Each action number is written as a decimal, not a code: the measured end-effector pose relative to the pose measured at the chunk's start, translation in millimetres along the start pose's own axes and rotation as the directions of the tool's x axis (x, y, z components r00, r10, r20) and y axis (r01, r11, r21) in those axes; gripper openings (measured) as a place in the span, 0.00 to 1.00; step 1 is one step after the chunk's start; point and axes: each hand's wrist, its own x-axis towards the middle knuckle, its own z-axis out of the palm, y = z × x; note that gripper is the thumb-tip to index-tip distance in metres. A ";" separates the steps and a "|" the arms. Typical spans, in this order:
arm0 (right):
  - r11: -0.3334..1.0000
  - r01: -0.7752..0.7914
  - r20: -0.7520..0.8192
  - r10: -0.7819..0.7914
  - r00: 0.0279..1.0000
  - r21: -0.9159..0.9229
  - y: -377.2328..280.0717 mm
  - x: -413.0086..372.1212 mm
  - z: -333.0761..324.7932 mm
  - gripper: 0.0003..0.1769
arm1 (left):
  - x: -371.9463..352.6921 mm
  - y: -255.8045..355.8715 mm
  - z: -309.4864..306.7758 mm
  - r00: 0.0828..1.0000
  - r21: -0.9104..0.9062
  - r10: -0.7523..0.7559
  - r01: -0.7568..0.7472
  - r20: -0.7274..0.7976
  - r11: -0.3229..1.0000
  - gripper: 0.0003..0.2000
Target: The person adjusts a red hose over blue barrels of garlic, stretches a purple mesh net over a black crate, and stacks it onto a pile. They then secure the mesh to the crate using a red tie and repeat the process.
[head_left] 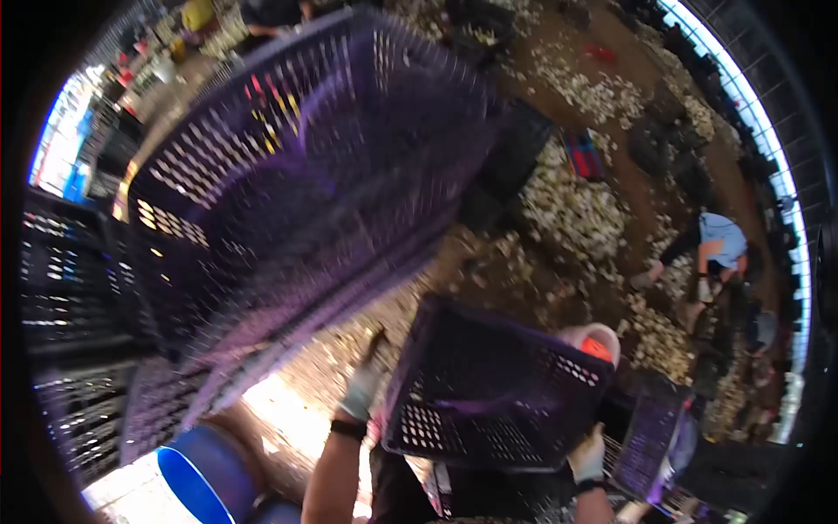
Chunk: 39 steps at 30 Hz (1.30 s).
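Observation:
A dark purple plastic crate (497,384) with slotted walls is tilted in front of my body, with no contents visible inside. My right hand (588,454), in a pale glove with a dark wristband, grips its lower right edge. Beside the crate's left wall, my left hand (365,384) is gloved too, with its fingers stretched out and nothing seen in them. A small gap seems to separate that hand from the crate. Behind the crate's right corner, a pale bucket (614,339) with something orange in it is partly hidden.
A tall stack of purple crates (349,175) looms at the upper left. Below it stands a blue barrel (209,472). Piles of whitish bulbs (580,210), perhaps garlic, cover the ground. At right a person (720,240) bends over. Another purple crate (650,437) stands at lower right.

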 end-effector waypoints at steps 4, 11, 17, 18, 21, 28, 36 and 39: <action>0.642 0.217 0.014 -0.306 0.952 -0.736 10.6 13.3 -9.1 0.32 | -58.5 51.3 43.0 0.969 0.573 0.023 -0.165 0.248 0.803 0.40; 0.579 0.196 0.001 -0.319 0.948 -0.791 -132.2 -102.6 70.6 0.22 | -116.0 200.2 119.3 0.872 0.231 0.148 -0.281 0.466 0.931 0.45; 0.162 0.652 0.457 -0.589 0.666 -0.741 -309.5 -173.5 220.8 0.32 | -218.9 375.5 154.3 0.697 -0.120 0.660 -0.657 0.282 0.744 0.42; -0.051 0.713 0.560 -0.658 0.503 -0.699 -346.0 -155.7 229.4 0.28 | -244.3 406.2 149.5 0.670 -0.127 0.714 -0.705 0.202 0.698 0.41; -0.071 0.893 0.765 -0.548 0.337 -0.444 -349.3 -198.3 374.1 0.25 | -289.8 457.3 116.4 0.619 -0.011 0.783 -0.785 -0.065 0.620 0.37; 0.067 0.958 0.960 0.004 0.280 -0.280 -288.3 -134.3 638.3 0.28 | -334.3 516.7 10.8 0.474 0.168 0.799 -0.812 -0.369 0.560 0.31; -0.220 0.947 0.972 -0.033 0.235 -0.236 -178.8 -36.6 759.8 0.24 | -255.5 496.0 -118.7 0.555 0.219 0.687 -0.680 -0.469 0.699 0.22; -0.239 0.947 0.976 -0.016 0.215 -0.212 -169.9 9.5 781.9 0.27 | -218.4 481.2 -145.5 0.559 0.369 0.667 -0.560 -0.493 0.742 0.28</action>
